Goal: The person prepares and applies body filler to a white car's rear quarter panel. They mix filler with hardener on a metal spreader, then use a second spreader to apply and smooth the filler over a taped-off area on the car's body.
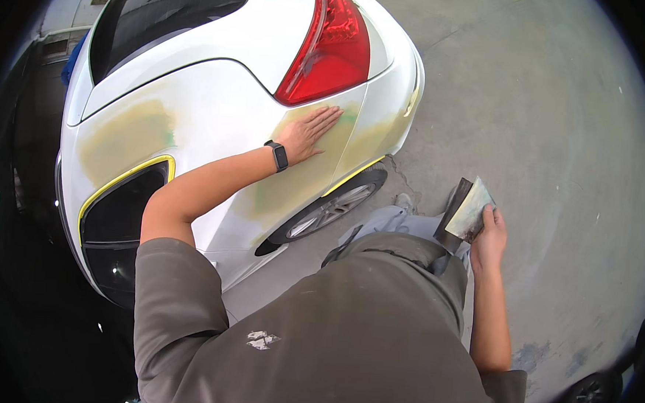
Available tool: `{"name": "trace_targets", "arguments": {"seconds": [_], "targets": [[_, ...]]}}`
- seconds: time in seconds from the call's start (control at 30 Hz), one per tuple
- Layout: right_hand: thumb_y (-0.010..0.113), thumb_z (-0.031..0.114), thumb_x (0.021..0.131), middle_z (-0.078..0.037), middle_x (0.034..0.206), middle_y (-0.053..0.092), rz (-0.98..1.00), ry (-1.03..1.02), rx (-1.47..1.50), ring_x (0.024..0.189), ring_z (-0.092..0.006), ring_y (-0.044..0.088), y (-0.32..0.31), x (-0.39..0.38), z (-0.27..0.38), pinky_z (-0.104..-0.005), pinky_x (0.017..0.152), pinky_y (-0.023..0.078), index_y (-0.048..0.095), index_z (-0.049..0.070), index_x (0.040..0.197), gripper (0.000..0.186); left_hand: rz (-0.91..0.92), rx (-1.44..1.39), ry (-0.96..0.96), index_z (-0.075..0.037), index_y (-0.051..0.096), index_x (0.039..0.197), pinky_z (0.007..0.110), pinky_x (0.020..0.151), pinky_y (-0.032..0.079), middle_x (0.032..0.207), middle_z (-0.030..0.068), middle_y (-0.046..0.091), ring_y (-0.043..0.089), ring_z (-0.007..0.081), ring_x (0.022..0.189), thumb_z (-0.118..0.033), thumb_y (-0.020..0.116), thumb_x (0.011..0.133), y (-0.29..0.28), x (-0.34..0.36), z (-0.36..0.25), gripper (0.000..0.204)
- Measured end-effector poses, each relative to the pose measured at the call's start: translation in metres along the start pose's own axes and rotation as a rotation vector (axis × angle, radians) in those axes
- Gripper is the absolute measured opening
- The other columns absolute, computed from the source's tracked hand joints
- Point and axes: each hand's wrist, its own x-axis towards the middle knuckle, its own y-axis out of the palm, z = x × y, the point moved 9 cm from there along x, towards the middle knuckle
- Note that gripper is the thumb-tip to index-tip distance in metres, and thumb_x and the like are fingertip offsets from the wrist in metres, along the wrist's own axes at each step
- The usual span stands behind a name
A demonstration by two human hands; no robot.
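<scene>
**Left hand (308,135) lies flat on the white car (217,110) while the right hand (489,243) grips a pale sheet (473,209)**

The car stands at the left, its rear corner turned toward the far middle of the scene. The left hand is open, palm down and fingers extended toward the right, touching a large tan patch (294,183) just below the red tail light (331,58). This patch spreads from the light down toward the wheel (333,213), with faint green traces in it. A panel seam runs just right of the fingertips, and beyond it a second tan area (370,142) colours the bumper. Farther left, another tan smear (128,136) lies above the dark side window (124,215), which has a yellow border (101,192). A yellow line (355,177) also follows the wheel arch.

The right hand is well apart from the car, at the right of the body. It is closed on the pale sheet, the thumb over its right edge; most of the fingers are hidden. A dark piece (458,197) shows just left of the sheet, partly behind it; whether the hand holds that too, I cannot tell.

A black watch (276,156) circles the left wrist. The brown-grey shirt (358,337) fills the near middle, marked by a whitish spot (262,340). Grey floor (563,127) extends to the right, with a dark tyre (587,399) at the near right.
</scene>
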Motion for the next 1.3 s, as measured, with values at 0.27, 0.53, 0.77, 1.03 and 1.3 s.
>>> {"name": "trace_targets", "arguments": {"seconds": [0.27, 0.53, 0.77, 1.03, 1.3], "targets": [[0.049, 0.022, 0.113, -0.008, 0.118, 0.068, -0.066, -0.097, 0.015, 0.108, -0.0145, 0.062, 0.007, -0.033, -0.035, -0.033, 0.099, 0.049, 0.059, -0.003, 0.125, 0.029, 0.017, 0.171, 0.106, 0.005, 0.02, 0.164, 0.039, 0.134, 0.007, 0.174, 0.0151, 0.021, 0.015, 0.0236, 0.162, -0.066, 0.041, 0.102, -0.003, 0.049, -0.004, 0.097], [0.05, 0.023, 0.113, -0.014, 0.135, 0.062, -0.05, -0.092, -0.073, 0.122, -0.0175, 0.058, 0.077, -0.045, -0.116, -0.034, 0.11, 0.043, 0.049, -0.01, 0.143, 0.045, -0.196, -0.02, 0.077, 0.005, 0.021, 0.164, 0.037, 0.134, 0.007, 0.175, 0.0135, 0.017, 0.012, 0.0232, 0.162, -0.064, 0.038, 0.104, -0.017, -0.072, 0.024, 0.092], [0.052, 0.023, 0.112, -0.012, 0.124, 0.067, 0.033, -0.121, -0.178, 0.113, -0.0135, 0.059, 0.135, -0.065, -0.161, -0.03, 0.102, 0.045, 0.054, -0.011, 0.136, 0.042, -0.042, 0.01, 0.037, 0.003, 0.017, 0.165, 0.038, 0.134, 0.01, 0.175, 0.0123, 0.016, 0.013, 0.0237, 0.162, -0.063, 0.046, 0.101, 0.029, -0.177, -0.013, 0.096], [0.052, 0.023, 0.111, -0.008, 0.116, 0.068, -0.016, -0.19, -0.102, 0.105, -0.0118, 0.059, 0.123, -0.075, -0.174, -0.0294, 0.095, 0.048, 0.058, -0.008, 0.131, 0.037, -0.025, 0.186, 0.175, 0.006, 0.023, 0.163, 0.041, 0.133, 0.005, 0.175, 0.0176, 0.016, 0.012, 0.0272, 0.163, -0.061, 0.041, 0.104, 0.041, -0.041, -0.049, 0.091], [0.053, 0.027, 0.111, -0.012, 0.128, 0.065, -0.203, -0.191, 0.03, 0.117, -0.0141, 0.058, 0.061, -0.077, -0.179, -0.0304, 0.104, 0.044, 0.051, -0.011, 0.141, 0.049, -0.038, 0.337, -0.01, 0.006, 0.02, 0.164, 0.043, 0.133, 0.004, 0.174, 0.0184, 0.018, 0.011, 0.0294, 0.163, -0.067, 0.036, 0.103, 0.039, 0.056, -0.049, 0.097]]}}
